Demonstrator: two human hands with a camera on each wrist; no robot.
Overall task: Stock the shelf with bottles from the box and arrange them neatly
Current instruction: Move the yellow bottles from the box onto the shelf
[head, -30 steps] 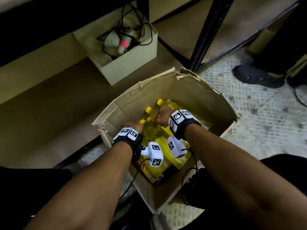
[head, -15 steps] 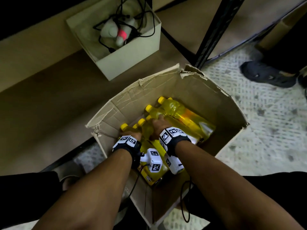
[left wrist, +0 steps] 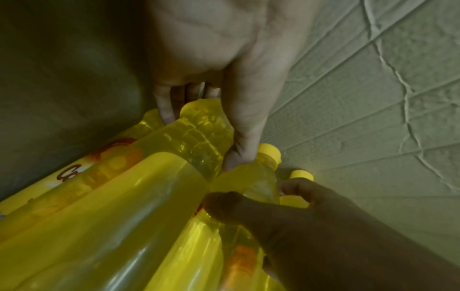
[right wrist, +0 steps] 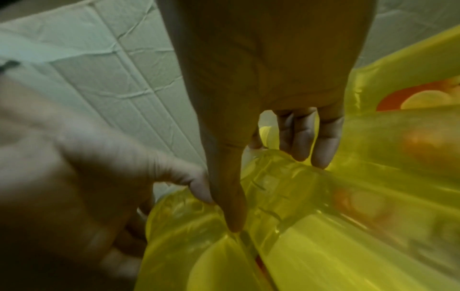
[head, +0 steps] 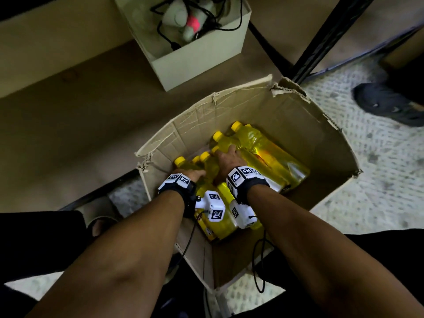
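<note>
We can't read any full text. On the label of a yellow bottle (left wrist: 104,163) in the left wrist view, we see red script starting with what looks like "C"; the rest is blurred. The wrist bands (head: 241,176) carry black-and-white square marker codes, not readable text. The cardboard box (head: 321,138) shows no print we can make out.

Stockroom or shop backroom: low shelf board (head: 68,72), black metal rack upright (head: 325,37), cardboard box (head: 321,143) on patterned floor (head: 378,180).

A clear plastic bottle of yellow liquid (left wrist: 199,135) was gripped at its shoulder by the left hand (left wrist: 224,65) inside a creased cardboard box (left wrist: 373,98).
</note>
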